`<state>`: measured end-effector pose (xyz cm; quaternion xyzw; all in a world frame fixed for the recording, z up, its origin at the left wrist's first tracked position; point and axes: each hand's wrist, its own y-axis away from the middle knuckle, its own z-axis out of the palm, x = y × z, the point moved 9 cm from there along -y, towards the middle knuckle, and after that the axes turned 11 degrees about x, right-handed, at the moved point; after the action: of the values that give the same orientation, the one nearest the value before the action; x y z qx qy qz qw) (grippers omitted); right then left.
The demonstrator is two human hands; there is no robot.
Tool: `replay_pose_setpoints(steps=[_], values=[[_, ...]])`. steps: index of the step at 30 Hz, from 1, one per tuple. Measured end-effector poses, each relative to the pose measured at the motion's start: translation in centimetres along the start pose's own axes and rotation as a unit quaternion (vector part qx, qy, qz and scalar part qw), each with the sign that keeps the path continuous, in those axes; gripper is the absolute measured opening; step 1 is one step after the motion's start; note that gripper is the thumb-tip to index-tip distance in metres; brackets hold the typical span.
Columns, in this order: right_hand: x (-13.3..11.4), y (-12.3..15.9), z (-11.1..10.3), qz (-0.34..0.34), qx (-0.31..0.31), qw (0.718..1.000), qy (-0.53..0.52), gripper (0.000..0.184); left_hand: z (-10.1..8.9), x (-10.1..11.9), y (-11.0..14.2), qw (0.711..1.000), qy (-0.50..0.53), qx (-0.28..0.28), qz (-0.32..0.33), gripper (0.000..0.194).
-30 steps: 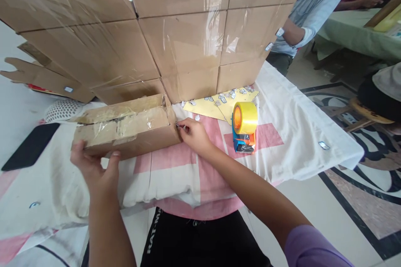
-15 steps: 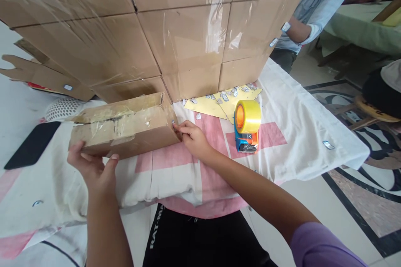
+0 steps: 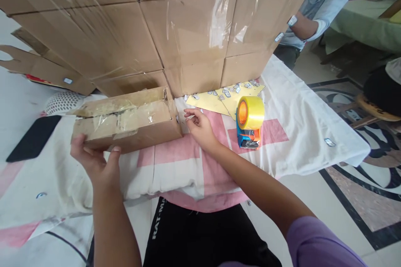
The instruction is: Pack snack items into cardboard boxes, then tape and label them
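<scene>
A long taped cardboard box (image 3: 147, 133) lies on the cloth-covered table. My left hand (image 3: 95, 160) grips its near left end, with the thumb against the front side and the fingers around the corner. Just off the box's right end is my right hand (image 3: 200, 129), its fingers loosely bent and apart, with nothing visible in them. A small pale sticker (image 3: 177, 119) shows on that end of the box. Behind my right hand lies a yellow sheet (image 3: 206, 101) bearing several small stickers. A yellow tape roll (image 3: 255, 112) on a blue and orange dispenser (image 3: 247, 138) stands farther right.
Stacked cardboard boxes (image 3: 191, 33) wrapped in clear film rise behind the work area. To the left are a black phone-like slab (image 3: 34, 138), a white mesh object (image 3: 64, 102) and cut cardboard (image 3: 46, 66). Another person's arm (image 3: 307, 27) reaches beside the stack at the right.
My right hand has come away from the box's right end, where its fingers were pressing, and moved slightly right and up. My left hand keeps its grip. The whole view has shifted a little.
</scene>
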<state>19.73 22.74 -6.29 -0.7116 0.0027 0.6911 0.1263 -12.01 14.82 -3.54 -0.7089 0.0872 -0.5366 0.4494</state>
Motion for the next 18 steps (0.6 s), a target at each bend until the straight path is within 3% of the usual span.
replay_pose_setpoints(steps=[2, 5, 7, 9, 12, 14, 18], values=[[-1.1, 0.0, 0.3, -0.041, -0.057, 0.997, 0.009, 0.061, -0.2, 0.1, -0.1, 1.0, 0.002, 0.012, 0.0, 0.086], [-2.6, 1.0, 1.7, -0.106, -0.191, 0.975, 0.032, 0.102, -0.6, 0.2, -0.6, 0.999, 0.015, 0.03, 0.003, 0.075], [-2.9, 1.4, 2.2, -0.134, -0.231, 0.962, 0.059, 0.125, -1.0, -0.1, -0.9, 0.998, 0.032, 0.044, -0.007, 0.067], [-3.1, 1.8, 2.5, -0.154, -0.24, 0.955, 0.078, 0.138, -1.4, -0.6, -1.2, 0.996, 0.058, 0.063, -0.019, 0.06], [-3.7, 2.4, 2.7, -0.166, -0.241, 0.953, 0.078, 0.14, -1.4, -1.1, -1.0, 0.994, 0.08, 0.061, -0.037, 0.059], [-4.4, 2.6, 2.4, -0.171, -0.215, 0.958, 0.078, 0.138, -0.9, -1.1, -0.6, 0.997, 0.058, 0.039, -0.036, 0.069], [-7.0, 2.7, 0.3, -0.195, -0.132, 0.97, 0.067, 0.136, 0.3, 0.8, 0.2, 0.999, -0.026, 0.01, 0.035, 0.101]])
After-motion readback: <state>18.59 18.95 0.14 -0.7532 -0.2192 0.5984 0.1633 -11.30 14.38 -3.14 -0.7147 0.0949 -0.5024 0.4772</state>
